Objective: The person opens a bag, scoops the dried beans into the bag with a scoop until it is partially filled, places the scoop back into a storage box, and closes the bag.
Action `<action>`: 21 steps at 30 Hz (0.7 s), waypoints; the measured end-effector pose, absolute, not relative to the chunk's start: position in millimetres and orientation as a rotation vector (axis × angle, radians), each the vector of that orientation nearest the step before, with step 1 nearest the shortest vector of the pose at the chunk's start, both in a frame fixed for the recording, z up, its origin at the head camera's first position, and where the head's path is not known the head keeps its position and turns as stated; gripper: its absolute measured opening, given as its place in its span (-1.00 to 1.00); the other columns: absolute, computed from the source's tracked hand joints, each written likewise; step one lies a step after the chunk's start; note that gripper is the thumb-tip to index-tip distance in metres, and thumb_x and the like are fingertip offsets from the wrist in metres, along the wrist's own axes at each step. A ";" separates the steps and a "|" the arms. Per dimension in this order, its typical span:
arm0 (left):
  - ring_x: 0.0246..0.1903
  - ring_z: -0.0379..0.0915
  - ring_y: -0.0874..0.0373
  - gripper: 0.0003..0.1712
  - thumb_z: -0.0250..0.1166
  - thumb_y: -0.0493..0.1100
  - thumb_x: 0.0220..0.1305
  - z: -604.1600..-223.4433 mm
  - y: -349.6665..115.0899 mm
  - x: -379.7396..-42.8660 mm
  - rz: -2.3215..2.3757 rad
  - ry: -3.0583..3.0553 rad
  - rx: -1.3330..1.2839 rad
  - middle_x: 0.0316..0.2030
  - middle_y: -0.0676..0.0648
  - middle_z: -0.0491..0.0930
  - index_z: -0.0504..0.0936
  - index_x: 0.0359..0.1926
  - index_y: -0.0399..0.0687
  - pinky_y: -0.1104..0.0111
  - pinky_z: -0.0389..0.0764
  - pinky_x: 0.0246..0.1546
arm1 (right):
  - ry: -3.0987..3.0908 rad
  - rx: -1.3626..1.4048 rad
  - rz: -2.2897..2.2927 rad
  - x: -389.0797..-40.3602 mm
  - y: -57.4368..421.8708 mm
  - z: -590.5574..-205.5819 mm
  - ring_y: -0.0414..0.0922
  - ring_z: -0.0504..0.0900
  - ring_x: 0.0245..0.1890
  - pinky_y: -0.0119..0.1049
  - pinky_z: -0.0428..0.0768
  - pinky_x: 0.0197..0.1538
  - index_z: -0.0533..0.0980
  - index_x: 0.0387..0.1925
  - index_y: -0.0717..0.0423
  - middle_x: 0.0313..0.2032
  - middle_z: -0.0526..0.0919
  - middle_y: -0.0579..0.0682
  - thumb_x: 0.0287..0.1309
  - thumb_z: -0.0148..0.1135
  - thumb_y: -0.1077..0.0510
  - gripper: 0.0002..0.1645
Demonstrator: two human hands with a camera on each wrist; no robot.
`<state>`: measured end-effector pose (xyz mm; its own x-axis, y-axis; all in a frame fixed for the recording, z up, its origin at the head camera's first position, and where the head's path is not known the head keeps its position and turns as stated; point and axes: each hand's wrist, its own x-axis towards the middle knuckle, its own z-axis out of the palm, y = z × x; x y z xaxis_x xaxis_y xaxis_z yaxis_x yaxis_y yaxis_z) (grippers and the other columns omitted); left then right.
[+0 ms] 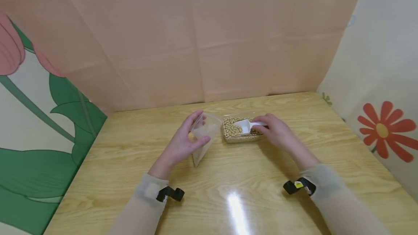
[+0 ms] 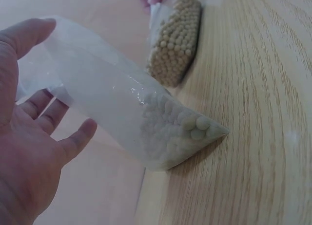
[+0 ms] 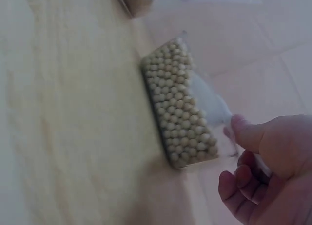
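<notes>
A clear plastic bag (image 1: pixel 209 128) stands tilted on the table, its mouth spread wide. My left hand (image 1: pixel 183 141) holds it near the top, thumb on one side and fingers on the other. In the left wrist view, round pale beans (image 2: pixel 163 120) fill the bag's bottom corner. To the right sits a clear rectangular container (image 1: pixel 243 139) of pale, soybean-like beans (image 1: pixel 231 128). My right hand (image 1: pixel 274 130) grips the handle of a white scoop (image 1: pixel 243 126), whose bowl rests among the beans. What the bowl holds is hard to make out.
The wooden table (image 1: pixel 209 198) meets a pink sheet (image 1: pixel 196 46) at its back edge. Walls with painted flowers rise at left and right. Each wrist wears a black camera mount (image 1: pixel 169 193) on a pale sleeve.
</notes>
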<state>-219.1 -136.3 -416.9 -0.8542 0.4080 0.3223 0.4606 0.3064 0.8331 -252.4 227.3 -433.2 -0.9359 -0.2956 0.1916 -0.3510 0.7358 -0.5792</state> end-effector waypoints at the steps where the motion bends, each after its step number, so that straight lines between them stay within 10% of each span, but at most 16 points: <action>1: 0.51 0.39 -0.04 0.05 0.57 -0.15 0.43 -416.7 -136.4 -218.9 -1.620 -2.497 -0.833 0.55 -0.01 0.43 0.16 0.74 0.05 -0.21 0.30 0.54 | -2.835 0.537 0.997 -252.4 225.1 -435.1 0.05 0.60 -0.15 0.06 0.57 -0.06 0.74 0.20 0.18 -0.13 0.67 0.13 0.60 0.35 0.05 -0.64; 21: 0.49 0.41 -0.02 0.05 0.56 -0.15 0.44 -417.6 -133.6 -218.8 -1.585 -2.495 -0.849 0.53 0.00 0.44 0.15 0.75 0.04 -0.17 0.31 0.55 | -2.762 0.389 1.380 -250.1 219.6 -446.9 0.21 0.64 0.20 0.20 0.57 0.30 0.68 0.30 0.22 0.15 0.70 0.26 0.64 0.29 0.01 -0.55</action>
